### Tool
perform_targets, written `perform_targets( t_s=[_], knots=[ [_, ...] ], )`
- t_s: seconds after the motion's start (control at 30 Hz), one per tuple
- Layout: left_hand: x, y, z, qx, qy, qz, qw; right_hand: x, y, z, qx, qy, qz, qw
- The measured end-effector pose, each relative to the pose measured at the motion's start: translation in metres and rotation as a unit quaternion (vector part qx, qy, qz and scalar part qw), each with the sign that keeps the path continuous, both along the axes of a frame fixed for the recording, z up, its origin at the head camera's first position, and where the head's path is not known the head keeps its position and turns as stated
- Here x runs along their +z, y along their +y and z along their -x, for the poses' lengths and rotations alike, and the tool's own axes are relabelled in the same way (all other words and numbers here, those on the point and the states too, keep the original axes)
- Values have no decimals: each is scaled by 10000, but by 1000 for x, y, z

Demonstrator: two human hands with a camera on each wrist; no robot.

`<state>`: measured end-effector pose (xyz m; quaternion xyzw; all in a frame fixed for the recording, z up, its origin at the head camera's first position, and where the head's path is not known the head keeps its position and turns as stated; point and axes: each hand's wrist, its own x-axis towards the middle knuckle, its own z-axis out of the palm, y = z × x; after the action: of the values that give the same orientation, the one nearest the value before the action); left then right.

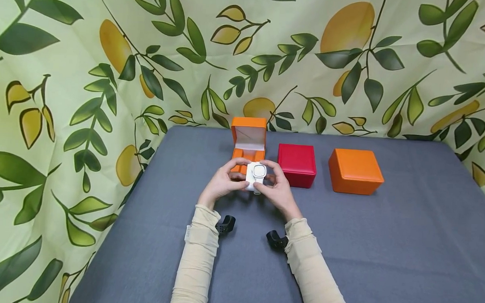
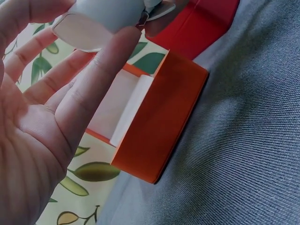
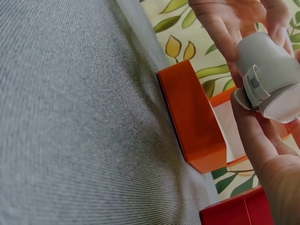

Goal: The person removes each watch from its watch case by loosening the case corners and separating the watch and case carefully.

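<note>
Both hands hold a white watch pillow (image 1: 250, 175) just above and in front of an open orange watch box (image 1: 249, 123). A white watch (image 1: 259, 171) with a squarish face lies on the pillow's right part. My left hand (image 1: 224, 183) grips the pillow's left side between thumb and fingers. On the right side, my right hand (image 1: 280, 192) grips the watch and pillow, its thumb at the lower strap. In the right wrist view the strap (image 3: 255, 84) lies around part of the pillow (image 3: 265, 54), with one end standing off near the thumb.
A closed red box (image 1: 296, 164) stands right of the open box, and a closed orange box (image 1: 356, 171) farther right. All stand on a grey cloth-covered table (image 1: 407, 246). Behind hangs a leaf-patterned curtain (image 1: 295, 19). Black wrist devices (image 1: 277, 240) sit under both forearms.
</note>
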<state>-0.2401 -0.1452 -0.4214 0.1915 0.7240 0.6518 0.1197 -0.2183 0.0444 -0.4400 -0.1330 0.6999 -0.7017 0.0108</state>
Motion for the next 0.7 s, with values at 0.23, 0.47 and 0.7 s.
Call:
perform_targets(
  t_s=[0.23, 0.47, 0.7],
  knots=[
    [1, 0, 0, 10, -118, 90, 9999, -4, 1, 2, 6, 230, -77, 9997],
    [3, -1, -1, -23, -46, -61, 10000, 8, 3, -4, 5, -92, 60, 9999],
    [3, -2, -1, -2, 75, -71, 9999, 18, 0, -10, -26, 80, 155, 9998]
  ],
)
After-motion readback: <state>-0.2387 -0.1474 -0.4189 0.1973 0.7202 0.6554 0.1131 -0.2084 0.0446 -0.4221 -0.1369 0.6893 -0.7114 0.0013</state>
